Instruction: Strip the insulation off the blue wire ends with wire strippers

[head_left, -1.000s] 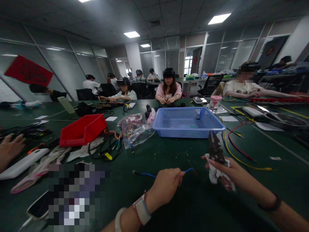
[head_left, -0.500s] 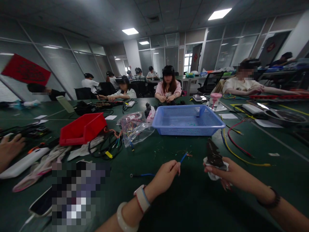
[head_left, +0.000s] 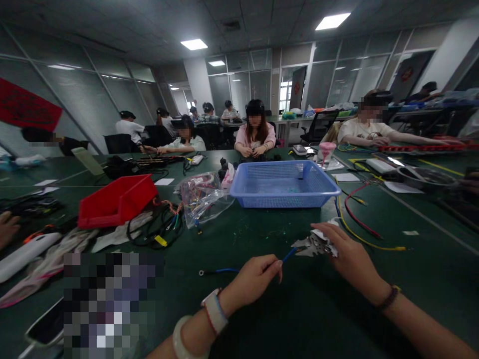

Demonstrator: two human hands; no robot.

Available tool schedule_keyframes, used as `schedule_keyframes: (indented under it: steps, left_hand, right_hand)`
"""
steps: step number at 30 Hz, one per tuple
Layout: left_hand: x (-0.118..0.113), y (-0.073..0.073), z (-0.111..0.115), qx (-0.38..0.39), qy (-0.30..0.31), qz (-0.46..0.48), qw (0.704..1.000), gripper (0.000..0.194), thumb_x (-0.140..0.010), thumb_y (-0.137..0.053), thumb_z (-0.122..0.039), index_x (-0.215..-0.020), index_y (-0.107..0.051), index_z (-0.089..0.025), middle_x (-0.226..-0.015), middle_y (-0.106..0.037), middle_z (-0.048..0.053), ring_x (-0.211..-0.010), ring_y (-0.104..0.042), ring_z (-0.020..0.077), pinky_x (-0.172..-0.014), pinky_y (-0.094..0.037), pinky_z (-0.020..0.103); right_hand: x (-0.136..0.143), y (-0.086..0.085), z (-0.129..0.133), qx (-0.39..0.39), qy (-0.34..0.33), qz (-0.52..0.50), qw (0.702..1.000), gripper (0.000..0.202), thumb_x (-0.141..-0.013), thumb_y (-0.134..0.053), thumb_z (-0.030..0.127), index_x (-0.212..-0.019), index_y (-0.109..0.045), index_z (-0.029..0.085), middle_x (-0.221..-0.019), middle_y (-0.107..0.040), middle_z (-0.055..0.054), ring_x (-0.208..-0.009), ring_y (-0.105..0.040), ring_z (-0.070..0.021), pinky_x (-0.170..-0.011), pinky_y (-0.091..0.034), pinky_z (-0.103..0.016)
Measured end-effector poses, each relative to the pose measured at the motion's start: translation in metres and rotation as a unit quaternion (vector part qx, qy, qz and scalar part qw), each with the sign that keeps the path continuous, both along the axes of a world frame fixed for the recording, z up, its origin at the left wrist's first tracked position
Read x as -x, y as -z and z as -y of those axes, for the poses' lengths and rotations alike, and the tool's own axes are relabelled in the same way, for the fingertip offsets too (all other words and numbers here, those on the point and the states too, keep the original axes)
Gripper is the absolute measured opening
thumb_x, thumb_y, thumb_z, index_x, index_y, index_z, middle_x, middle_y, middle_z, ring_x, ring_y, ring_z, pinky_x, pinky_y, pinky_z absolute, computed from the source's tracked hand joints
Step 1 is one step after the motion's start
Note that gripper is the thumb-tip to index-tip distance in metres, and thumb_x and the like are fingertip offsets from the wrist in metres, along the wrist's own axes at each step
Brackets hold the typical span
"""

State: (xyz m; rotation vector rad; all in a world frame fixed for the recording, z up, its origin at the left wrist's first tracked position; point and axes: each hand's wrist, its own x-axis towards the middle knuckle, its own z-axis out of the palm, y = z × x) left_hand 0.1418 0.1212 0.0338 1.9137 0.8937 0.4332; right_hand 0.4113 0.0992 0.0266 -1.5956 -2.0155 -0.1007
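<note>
A blue cable [head_left: 227,270] with a ring terminal at its left end runs under my left hand [head_left: 262,274], which pinches it near the other end. That end points up and right, touching or just at the jaws of a metal hand tool [head_left: 309,245]. My right hand [head_left: 342,252] is wrapped round the tool, whose handles have white wrapping. The tool lies nearly level, its jaws pointing left. Whether the jaws are closed on the cable cannot be made out. Small scraps lie on the green table [head_left: 239,309] beyond my hands.
Ahead stands a blue plastic basket [head_left: 284,200]. To its left are a clear bag [head_left: 202,199], a red bin [head_left: 118,202], black cables and gloves [head_left: 48,262]. Yellow and red cables [head_left: 359,239] lie right. Another person's hand [head_left: 7,228] is at the left edge; people sit across the table.
My right hand has turned the tool from upright to nearly level and brought it left to the cable's end. The bare copper strands seen earlier are now hidden. The whole view has shifted slightly.
</note>
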Motion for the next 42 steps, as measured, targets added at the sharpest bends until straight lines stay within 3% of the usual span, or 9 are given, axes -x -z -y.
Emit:
schedule_keyframes:
  steps: [11, 15, 18, 23, 30, 36, 42]
  left_hand:
    - [-0.001, -0.012, 0.004, 0.035, 0.001, 0.056, 0.998, 0.037, -0.096, -0.040, -0.037, -0.109, -0.068, -0.017, -0.101, -0.066, 0.004, -0.090, -0.056, 0.0177, -0.083, -0.040, 0.029]
    - [-0.001, -0.010, 0.002, 0.039, 0.001, 0.042, 0.998, 0.035, -0.095, -0.042, -0.036, -0.103, -0.070, -0.016, -0.086, -0.064, 0.002, -0.076, -0.053, 0.0137, -0.073, -0.039, 0.025]
    - [-0.002, -0.005, 0.001, 0.085, 0.009, 0.034, 0.996, 0.035, -0.094, -0.044, -0.039, -0.101, -0.069, -0.015, -0.070, -0.057, -0.002, -0.060, -0.047, 0.0097, -0.059, -0.036, 0.021]
    - [-0.004, 0.002, 0.001, 0.157, 0.030, 0.093, 0.983, 0.032, -0.091, -0.049, -0.039, -0.101, -0.066, -0.013, -0.085, -0.064, 0.003, -0.054, -0.046, 0.0068, -0.056, -0.038, 0.020]
    - [-0.002, -0.002, 0.001, 0.101, 0.023, 0.057, 0.993, 0.034, -0.093, -0.047, -0.041, -0.099, -0.069, -0.015, -0.081, -0.064, 0.002, -0.059, -0.045, 0.0082, -0.055, -0.032, 0.019]
    - [-0.002, -0.007, 0.002, 0.078, 0.004, 0.042, 0.996, 0.032, -0.094, -0.046, -0.037, -0.106, -0.069, -0.018, -0.079, -0.063, 0.001, -0.061, -0.046, 0.0095, -0.057, -0.032, 0.020]
    - [-0.002, -0.008, 0.002, 0.078, 0.008, 0.040, 0.996, 0.032, -0.093, -0.046, -0.037, -0.107, -0.068, -0.018, -0.080, -0.063, 0.001, -0.063, -0.047, 0.0103, -0.060, -0.034, 0.021]
  right_hand:
    - [0.009, 0.010, -0.002, -0.004, 0.008, 0.082, 0.997, 0.069, -0.072, -0.042, 0.001, -0.137, -0.041, 0.024, -0.141, -0.049, -0.005, -0.101, -0.065, -0.0209, -0.081, -0.057, -0.037]
    - [0.010, 0.013, -0.003, -0.004, 0.001, 0.087, 0.996, 0.070, -0.071, -0.042, 0.002, -0.138, -0.039, 0.023, -0.142, -0.048, -0.006, -0.102, -0.065, -0.0211, -0.079, -0.058, -0.036]
    - [0.011, 0.014, -0.002, 0.003, 0.002, 0.088, 0.996, 0.071, -0.071, -0.041, 0.001, -0.138, -0.039, 0.023, -0.143, -0.047, -0.007, -0.100, -0.066, -0.0203, -0.077, -0.058, -0.035]
    - [0.011, 0.012, -0.002, 0.011, 0.001, 0.092, 0.996, 0.075, -0.069, -0.040, -0.001, -0.140, -0.036, 0.022, -0.144, -0.045, -0.007, -0.096, -0.067, -0.0193, -0.078, -0.058, -0.036]
    - [0.009, 0.006, -0.003, -0.025, 0.015, 0.168, 0.985, 0.073, -0.068, -0.042, -0.001, -0.139, -0.040, 0.018, -0.146, -0.042, -0.010, -0.088, -0.068, -0.0198, -0.072, -0.058, -0.034]
    - [0.006, 0.003, -0.002, -0.036, 0.012, 0.177, 0.983, 0.076, -0.065, -0.040, -0.003, -0.138, -0.040, 0.017, -0.138, -0.051, -0.011, -0.097, -0.066, -0.0229, -0.075, -0.058, -0.035]
    - [0.009, 0.003, -0.002, -0.040, 0.012, 0.147, 0.988, 0.077, -0.065, -0.041, -0.003, -0.138, -0.039, 0.019, -0.138, -0.049, -0.011, -0.109, -0.060, -0.0245, -0.082, -0.056, -0.036]
